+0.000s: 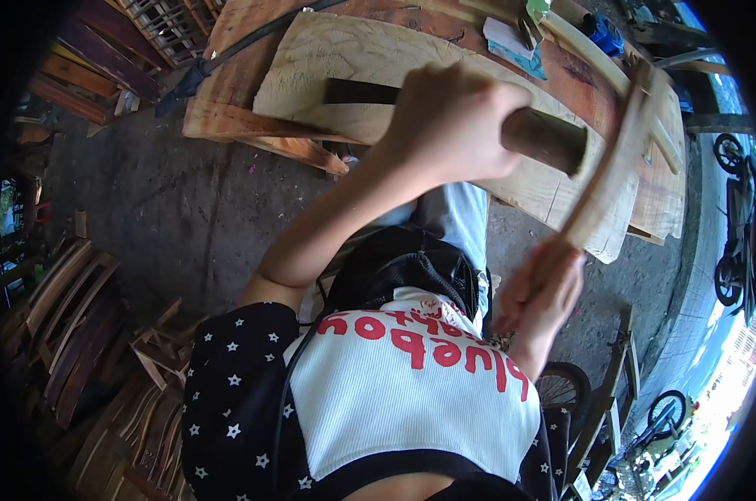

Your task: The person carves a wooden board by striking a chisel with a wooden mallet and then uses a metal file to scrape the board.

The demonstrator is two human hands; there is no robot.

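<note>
My left hand (457,125) is wrapped round a chisel, with its wooden handle (549,142) sticking out on the right and its dark flat blade (361,92) pointing left over a pale, thick wooden board (336,50). My right hand (541,288), blurred by motion, grips the lower end of a wooden mallet (612,171). The mallet slants up to the right, beside the butt of the chisel handle; whether they touch is hard to tell. The blade's tip is blurred near the board's surface.
The board lies on a reddish wooden workbench (219,104). Behind it are a blue object (603,33), papers (512,42) and a curved wooden strip (583,50). Curved wood pieces (69,309) are stacked at left. Bicycle wheels (562,392) and a motorcycle (735,225) stand at right.
</note>
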